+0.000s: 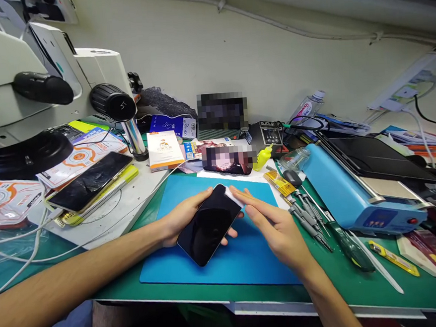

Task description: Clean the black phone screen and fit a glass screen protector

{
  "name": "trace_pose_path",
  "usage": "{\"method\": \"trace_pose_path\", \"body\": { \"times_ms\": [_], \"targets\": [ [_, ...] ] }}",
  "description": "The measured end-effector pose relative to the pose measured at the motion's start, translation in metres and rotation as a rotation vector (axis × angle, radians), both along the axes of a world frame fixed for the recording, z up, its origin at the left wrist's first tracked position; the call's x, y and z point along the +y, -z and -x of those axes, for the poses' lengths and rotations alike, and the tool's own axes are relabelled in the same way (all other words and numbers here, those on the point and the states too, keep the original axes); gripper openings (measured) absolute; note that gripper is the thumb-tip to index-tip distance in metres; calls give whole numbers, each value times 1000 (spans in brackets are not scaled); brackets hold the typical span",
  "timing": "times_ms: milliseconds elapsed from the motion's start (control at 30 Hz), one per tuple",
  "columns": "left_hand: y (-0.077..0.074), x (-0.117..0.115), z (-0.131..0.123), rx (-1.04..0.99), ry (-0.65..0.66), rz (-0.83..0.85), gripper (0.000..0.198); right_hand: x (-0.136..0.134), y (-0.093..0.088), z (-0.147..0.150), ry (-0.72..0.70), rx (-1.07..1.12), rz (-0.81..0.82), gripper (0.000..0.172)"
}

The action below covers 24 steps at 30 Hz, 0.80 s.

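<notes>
A smartphone (210,226) with a dark, glossy screen lies tilted in my left hand (180,217). The thumb runs along its upper left edge, and fingertips wrap round from beneath on the right side. My right hand (280,231) is at the phone's upper right edge, its fingers close together and pressing a small white wipe (234,197) against the screen. Most of the wipe is hidden under those fingers; whether it is cloth or paper I cannot tell. Below both hands is a blue work mat (173,271).
On the left stand a microscope (112,101) and another phone (92,180) on a yellow-edged case. A propped phone (227,160) shows a picture behind the mat. Several screwdrivers (307,217), a blue machine (339,195) and a yellow cutter (394,258) lie to the right.
</notes>
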<state>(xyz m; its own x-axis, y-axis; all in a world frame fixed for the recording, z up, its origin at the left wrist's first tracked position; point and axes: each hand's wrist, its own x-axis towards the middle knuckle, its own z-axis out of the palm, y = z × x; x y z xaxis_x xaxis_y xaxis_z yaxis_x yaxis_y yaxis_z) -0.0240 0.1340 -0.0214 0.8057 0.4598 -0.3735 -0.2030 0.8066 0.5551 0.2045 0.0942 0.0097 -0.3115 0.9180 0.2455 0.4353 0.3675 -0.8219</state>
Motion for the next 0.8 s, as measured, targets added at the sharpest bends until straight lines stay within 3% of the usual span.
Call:
{"method": "trace_pose_path", "body": {
  "times_ms": [133, 433, 667, 800],
  "targets": [
    [2, 0, -1, -1, 20, -45, 80, -15, 1, -13, 43, 12, 36, 38],
    [-1, -4, 0, 51, -52, -5, 74, 19, -4, 16, -34, 90, 146, 38],
    [-1, -4, 0, 26, -22, -43, 77, -14, 5, -15, 62, 14, 39, 36],
    [-1, -5, -1, 54, -45, -59, 76, -12, 10, -6, 27, 4, 2, 41]
  ]
}}
